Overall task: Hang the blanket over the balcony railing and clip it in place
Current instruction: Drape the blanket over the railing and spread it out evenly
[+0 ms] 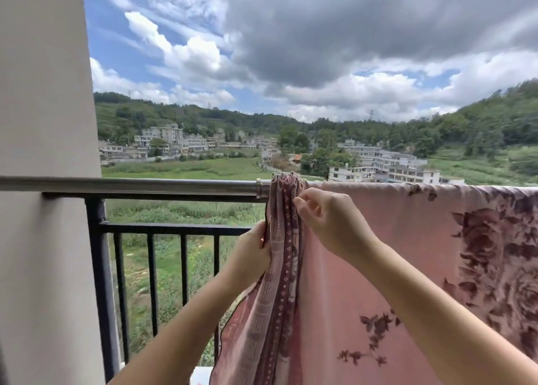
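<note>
1. Our pink blanket [407, 253], printed with dark floral patterns, hangs over the metal rail [145, 184] at the top of the balcony railing [180, 230] and drapes down the near side.
2. At its left end the cloth is bunched into a narrow gathered border strip [283, 239] with a dotted pattern, hanging straight down from the rail.
3. Our left hand [250, 253] is closed around the left edge of that gathered strip, below the rail.
4. Our right hand [329, 221] pinches the strip's right side between fingertips [298, 202], just under the rail.
5. A pale wall [43, 181] stands to the left; fields, buildings and green hills lie beyond.
</note>
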`<control>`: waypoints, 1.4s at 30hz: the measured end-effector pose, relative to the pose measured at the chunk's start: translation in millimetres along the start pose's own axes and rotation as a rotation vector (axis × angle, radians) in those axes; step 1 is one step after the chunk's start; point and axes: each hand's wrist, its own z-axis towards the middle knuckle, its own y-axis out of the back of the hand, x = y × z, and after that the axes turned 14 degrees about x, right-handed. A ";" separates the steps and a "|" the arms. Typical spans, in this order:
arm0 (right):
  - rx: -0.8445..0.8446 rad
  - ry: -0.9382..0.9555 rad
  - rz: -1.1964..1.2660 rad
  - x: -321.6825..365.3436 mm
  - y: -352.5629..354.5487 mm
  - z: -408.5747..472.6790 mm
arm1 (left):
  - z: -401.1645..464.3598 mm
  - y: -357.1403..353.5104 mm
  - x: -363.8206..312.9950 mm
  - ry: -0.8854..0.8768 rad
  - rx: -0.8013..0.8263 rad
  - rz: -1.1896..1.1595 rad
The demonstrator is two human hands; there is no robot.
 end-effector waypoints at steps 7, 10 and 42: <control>0.096 -0.194 -0.012 23.2 -16.5 9.7 | -10.8 6.5 -4.9 -0.150 0.162 -0.426; 0.027 -0.271 -0.043 13.3 -5.0 8.6 | 9.4 19.4 24.5 -0.150 0.271 -0.623; 0.465 0.143 0.216 335.8 -164.6 168.3 | -146.8 315.9 226.8 0.078 -0.108 -0.761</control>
